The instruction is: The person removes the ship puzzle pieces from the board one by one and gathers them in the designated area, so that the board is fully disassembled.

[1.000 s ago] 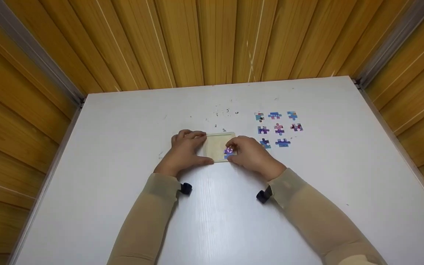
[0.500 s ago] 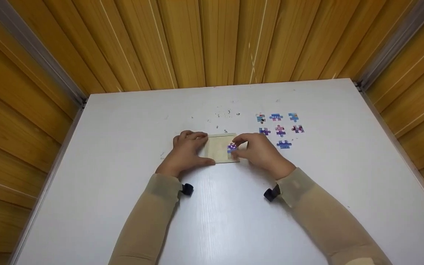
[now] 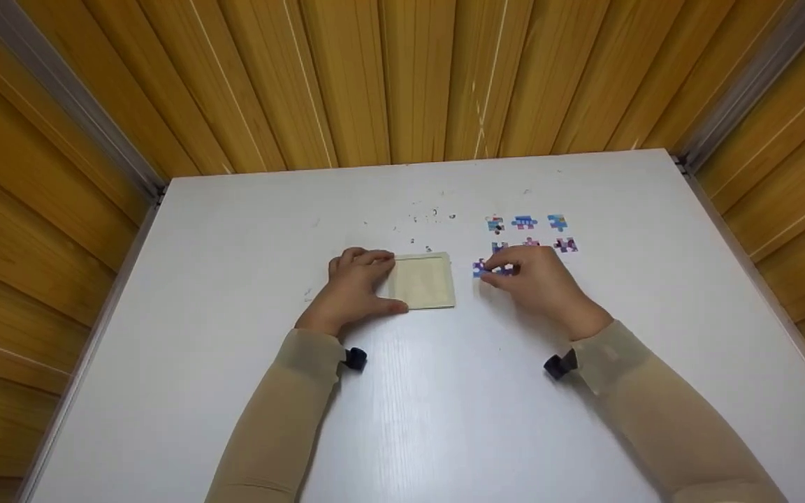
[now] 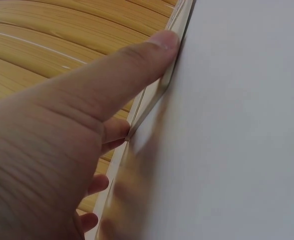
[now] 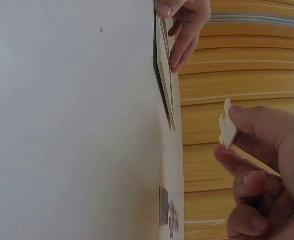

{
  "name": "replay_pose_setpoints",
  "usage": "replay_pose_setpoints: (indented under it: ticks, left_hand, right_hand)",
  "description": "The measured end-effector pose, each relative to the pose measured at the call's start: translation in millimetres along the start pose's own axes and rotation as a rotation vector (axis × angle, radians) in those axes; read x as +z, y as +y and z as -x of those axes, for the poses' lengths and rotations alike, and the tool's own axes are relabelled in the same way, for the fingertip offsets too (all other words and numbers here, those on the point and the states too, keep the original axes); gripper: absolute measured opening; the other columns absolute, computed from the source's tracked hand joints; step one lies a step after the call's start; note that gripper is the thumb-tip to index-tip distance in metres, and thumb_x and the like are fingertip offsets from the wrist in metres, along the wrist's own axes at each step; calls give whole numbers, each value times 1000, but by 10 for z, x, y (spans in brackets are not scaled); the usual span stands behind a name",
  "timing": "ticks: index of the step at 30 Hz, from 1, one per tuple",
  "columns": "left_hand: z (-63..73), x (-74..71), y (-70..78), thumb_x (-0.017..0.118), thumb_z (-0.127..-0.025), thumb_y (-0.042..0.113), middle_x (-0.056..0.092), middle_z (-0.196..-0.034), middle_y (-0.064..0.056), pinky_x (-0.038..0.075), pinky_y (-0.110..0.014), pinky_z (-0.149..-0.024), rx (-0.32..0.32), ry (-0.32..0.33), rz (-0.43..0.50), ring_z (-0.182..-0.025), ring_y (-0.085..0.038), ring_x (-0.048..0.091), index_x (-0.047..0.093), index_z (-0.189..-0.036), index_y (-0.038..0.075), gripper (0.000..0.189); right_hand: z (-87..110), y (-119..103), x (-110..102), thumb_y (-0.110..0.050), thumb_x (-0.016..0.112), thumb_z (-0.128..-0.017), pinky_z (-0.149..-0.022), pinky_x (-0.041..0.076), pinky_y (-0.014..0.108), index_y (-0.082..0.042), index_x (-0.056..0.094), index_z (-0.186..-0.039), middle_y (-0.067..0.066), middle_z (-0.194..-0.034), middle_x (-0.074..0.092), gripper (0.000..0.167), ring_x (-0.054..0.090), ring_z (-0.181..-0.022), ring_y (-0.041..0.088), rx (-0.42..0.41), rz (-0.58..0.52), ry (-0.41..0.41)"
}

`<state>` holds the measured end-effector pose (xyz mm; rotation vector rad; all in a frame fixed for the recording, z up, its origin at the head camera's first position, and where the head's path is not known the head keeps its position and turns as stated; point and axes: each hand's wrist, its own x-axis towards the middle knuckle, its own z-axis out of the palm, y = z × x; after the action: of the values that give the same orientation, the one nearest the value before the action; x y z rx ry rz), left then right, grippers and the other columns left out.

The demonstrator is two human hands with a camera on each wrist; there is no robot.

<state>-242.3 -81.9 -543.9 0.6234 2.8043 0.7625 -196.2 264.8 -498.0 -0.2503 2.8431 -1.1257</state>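
Note:
A square pale wooden puzzle tray (image 3: 423, 283) lies on the white table, its inside bare. My left hand (image 3: 353, 286) grips it from the left, thumb at the near corner and fingertips at the far one. In the left wrist view the thumb (image 4: 131, 70) presses along the tray's edge. To the right of the tray, my right hand (image 3: 542, 283) pinches a purple and blue jigsaw piece (image 3: 479, 269) between thumb and fingers. The right wrist view shows that jigsaw piece (image 5: 228, 127) raised off the table, its pale side and cut edge visible.
Several jigsaw pieces, among them a blue and orange piece (image 3: 557, 222) and a dark red one (image 3: 566, 244), lie in rows at the right; my right hand partly covers some. Small dark specks (image 3: 434, 212) mark the table (image 3: 270, 209) behind the tray. Wood-patterned walls (image 3: 416, 77) enclose it.
My right hand has lifted the jigsaw piece out of the tray's right side and carried it rightward to near the other pieces. My left hand has stayed on the tray.

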Motion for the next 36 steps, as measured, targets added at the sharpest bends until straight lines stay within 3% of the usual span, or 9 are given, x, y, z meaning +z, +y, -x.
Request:
replay_pose_setpoints:
  ticks: [8, 16, 23, 36]
  left_hand:
    - [-25, -3, 29, 96, -85, 62, 54, -174, 5, 21, -59, -138, 2, -3, -16, -166, -34, 32, 59, -166, 19, 99]
    - [-40, -3, 45, 95, -85, 63, 53, -174, 4, 20, -61, -138, 13, -4, -21, -166, -36, 32, 59, -167, 18, 100]
    - [-26, 8, 40, 96, -85, 61, 53, -174, 6, 20, -57, -137, 11, -2, 19, -165, -32, 33, 58, -167, 17, 101]
    - [8, 2, 25, 96, -85, 60, 53, -174, 5, 20, -58, -138, -5, -4, 14, -165, -33, 33, 57, -167, 16, 101]
  right_hand:
    - [116, 318, -321, -25, 87, -103, -78, 51, 19, -20, 89, -122, 5, -130, 84, 20, 66, -99, 25, -31, 61, 78]
    - [280, 558, -581, -31, 86, -103, -74, 50, 18, -20, 88, -127, 12, -141, 80, 26, 63, -101, 26, 59, 65, 121]
    - [354, 729, -674, -29, 87, -103, -75, 48, 13, -19, 87, -130, 13, -147, 78, 29, 63, -102, 25, 60, 66, 151]
    - [347, 932, -776, -41, 83, -105, -83, 47, 1, -25, 83, -140, 9, -157, 73, 39, 63, -124, 29, 196, 4, 149]
